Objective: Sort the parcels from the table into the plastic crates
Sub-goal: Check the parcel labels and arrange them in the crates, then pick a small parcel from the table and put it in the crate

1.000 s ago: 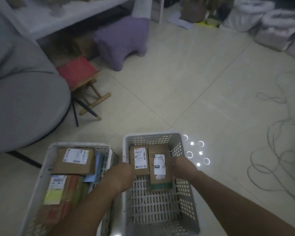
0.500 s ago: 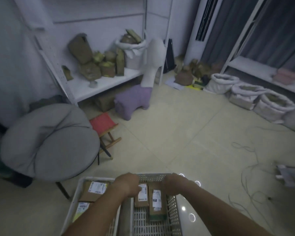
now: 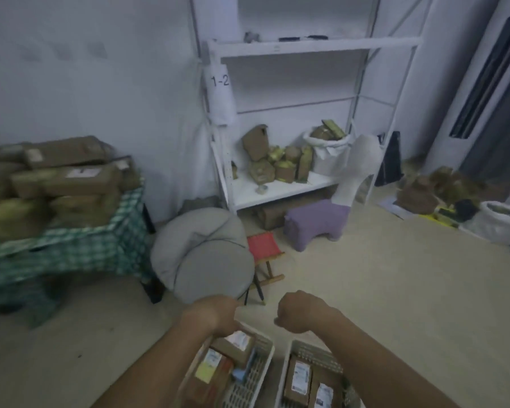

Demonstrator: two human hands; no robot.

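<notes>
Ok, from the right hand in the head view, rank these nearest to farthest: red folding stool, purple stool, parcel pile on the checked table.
From the right hand:
1. Red folding stool, just ahead, slightly left.
2. Purple stool, farther ahead, below the white shelf.
3. Parcel pile, far left on the checked table.

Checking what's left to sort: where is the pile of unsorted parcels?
In the head view, far left: the parcel pile sits on the green-checked table, beside the grey round cushion.
</notes>
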